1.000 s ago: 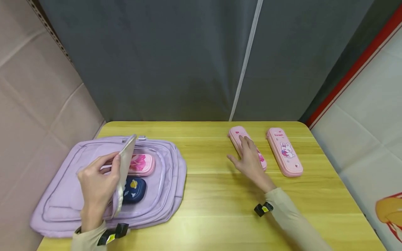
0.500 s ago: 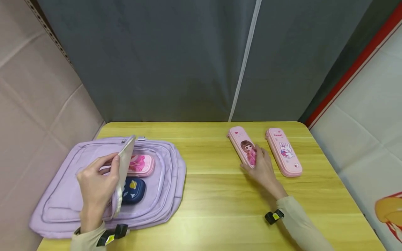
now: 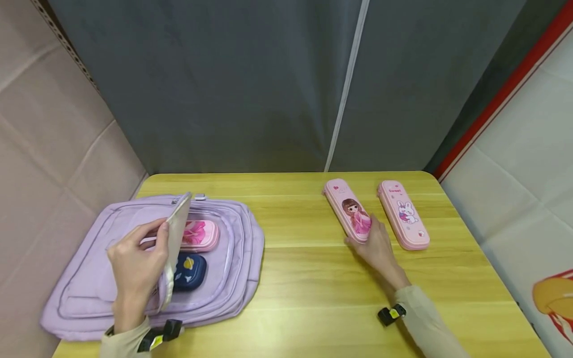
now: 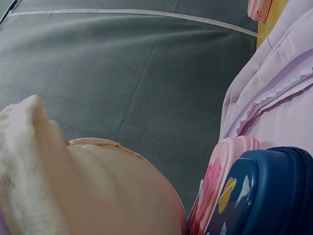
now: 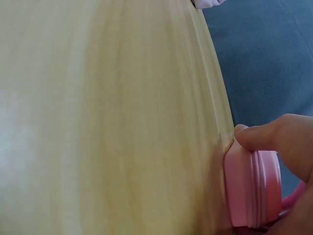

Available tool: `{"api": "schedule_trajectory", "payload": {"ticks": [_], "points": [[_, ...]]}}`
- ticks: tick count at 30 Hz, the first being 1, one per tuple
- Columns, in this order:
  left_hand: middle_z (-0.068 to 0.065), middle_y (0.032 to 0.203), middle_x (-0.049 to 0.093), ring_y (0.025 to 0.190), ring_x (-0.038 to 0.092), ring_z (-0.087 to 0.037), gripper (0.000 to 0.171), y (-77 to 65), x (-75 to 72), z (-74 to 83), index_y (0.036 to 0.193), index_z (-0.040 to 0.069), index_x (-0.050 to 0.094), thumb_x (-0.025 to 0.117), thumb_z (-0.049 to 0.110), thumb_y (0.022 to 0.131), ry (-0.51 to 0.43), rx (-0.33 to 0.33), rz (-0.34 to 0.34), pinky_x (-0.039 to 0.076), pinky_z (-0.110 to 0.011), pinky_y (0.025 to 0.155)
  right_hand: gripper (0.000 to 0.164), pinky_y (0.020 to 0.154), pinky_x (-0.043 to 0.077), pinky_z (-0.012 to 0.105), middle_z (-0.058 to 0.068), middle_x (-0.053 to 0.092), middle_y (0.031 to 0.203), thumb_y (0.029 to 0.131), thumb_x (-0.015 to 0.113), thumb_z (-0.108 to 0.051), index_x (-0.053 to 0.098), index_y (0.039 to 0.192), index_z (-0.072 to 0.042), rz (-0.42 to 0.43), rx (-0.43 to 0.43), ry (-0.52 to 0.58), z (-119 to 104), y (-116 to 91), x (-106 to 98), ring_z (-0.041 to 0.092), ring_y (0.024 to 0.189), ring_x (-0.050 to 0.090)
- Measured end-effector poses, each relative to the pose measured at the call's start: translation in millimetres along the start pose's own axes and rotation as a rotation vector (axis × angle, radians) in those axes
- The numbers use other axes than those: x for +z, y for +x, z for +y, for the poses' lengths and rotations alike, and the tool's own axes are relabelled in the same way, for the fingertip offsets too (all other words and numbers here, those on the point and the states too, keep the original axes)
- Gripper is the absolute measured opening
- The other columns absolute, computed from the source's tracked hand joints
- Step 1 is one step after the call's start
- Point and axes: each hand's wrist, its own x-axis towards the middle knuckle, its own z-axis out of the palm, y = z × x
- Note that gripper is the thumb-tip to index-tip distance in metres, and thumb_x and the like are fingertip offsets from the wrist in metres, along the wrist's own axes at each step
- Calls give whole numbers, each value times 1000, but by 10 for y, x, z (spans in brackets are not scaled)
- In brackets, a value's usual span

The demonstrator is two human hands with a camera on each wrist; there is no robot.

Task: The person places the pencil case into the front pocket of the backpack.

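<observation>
A lilac backpack (image 3: pixel 89 278) lies flat at the left of the table. My left hand (image 3: pixel 139 263) pinches the edge of its lifted front flap (image 3: pixel 178 233), fingers and thumb together. Inside the opened pocket sit a pink pencil case (image 3: pixel 201 235) and a navy case with a planet print (image 3: pixel 190 272), both partly hidden by the flap. At the right, my right hand (image 3: pixel 376 248) grips the near end of a pink pencil case with a doll print (image 3: pixel 346 206). In the right wrist view, my thumb (image 5: pixel 264 135) presses on that case's zippered side.
Another pink pencil case, with a rabbit print (image 3: pixel 405 214), lies just right of my right hand. The wooden table (image 3: pixel 286 298) ends at the back against a grey curtain (image 3: pixel 246 99). Pale fabric walls (image 3: pixel 53 174) stand at both sides.
My right hand has slid from above the doll-print pencil case to its near end and now grips it there. The left hand keeps hold of the flap.
</observation>
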Motion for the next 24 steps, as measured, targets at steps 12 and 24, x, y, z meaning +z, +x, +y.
{"api": "schedule_trajectory", "payload": {"ticks": [12, 24], "points": [[-23, 89, 77, 77, 53, 29, 15, -4, -3, -3, 96, -6, 78, 71, 5, 88, 20, 15, -5, 46, 5, 69, 90, 106, 45, 62, 36, 50, 134, 81, 82, -28, 35, 144, 15, 117, 0, 18, 77, -48, 54, 48, 121, 51], [-23, 89, 77, 76, 54, 28, 11, -3, 8, 0, 94, -3, 80, 75, 1, 85, -3, -1, 18, 44, 7, 68, 87, 110, 41, 64, 36, 51, 136, 82, 82, -28, 37, 145, 14, 131, -93, 23, -173, -117, 25, 50, 124, 51]]}}
